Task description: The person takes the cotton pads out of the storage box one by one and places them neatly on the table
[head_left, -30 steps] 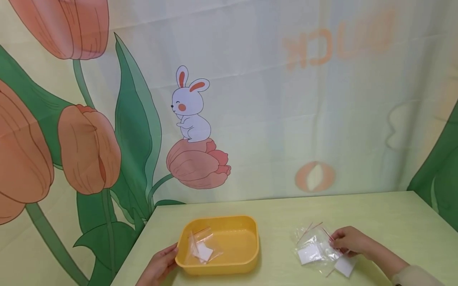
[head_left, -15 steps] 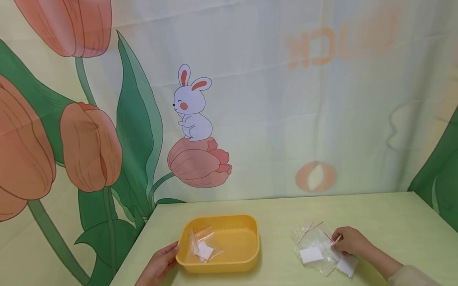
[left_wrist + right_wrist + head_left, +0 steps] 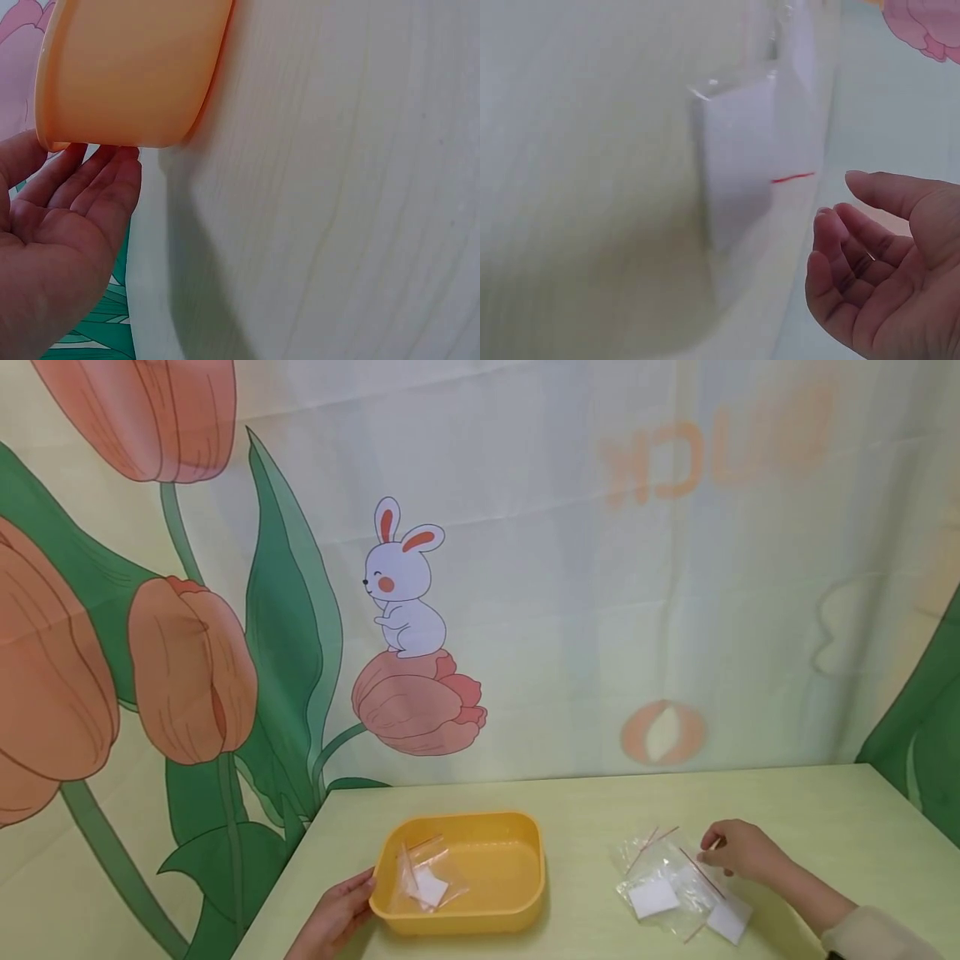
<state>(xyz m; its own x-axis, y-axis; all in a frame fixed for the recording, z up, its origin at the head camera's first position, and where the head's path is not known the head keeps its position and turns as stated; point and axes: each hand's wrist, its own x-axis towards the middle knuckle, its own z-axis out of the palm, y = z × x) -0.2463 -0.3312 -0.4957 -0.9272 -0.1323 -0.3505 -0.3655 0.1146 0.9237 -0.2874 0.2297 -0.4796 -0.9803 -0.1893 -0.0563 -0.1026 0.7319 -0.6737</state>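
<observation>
At the left end of the yellow plastic tub (image 3: 517, 902), my left hand (image 3: 337, 912) holds its rim. In the left wrist view the thumb (image 3: 22, 156) lies at the rim and the fingers (image 3: 112, 184) touch the outer wall. Inside the tub is a clear zip bag (image 3: 429, 887) with a white piece in it. My right hand (image 3: 744, 852) is raised just beyond several clear zip bags with red seal lines, its fingers loosely bent and nothing between them. One bag (image 3: 652, 897) contains a white square; another white square (image 3: 729, 918) lies nearest the hand, in clear plastic.
A pale green table (image 3: 585, 810) carries the tub and the bags, with a gap between them. Behind it hangs a curtain (image 3: 540, 610) printed with tulips and a white rabbit.
My right hand has let go of the zip bag on the right and risen slightly away from it; that bag now lies flatter. My left hand and the tub stay in place.
</observation>
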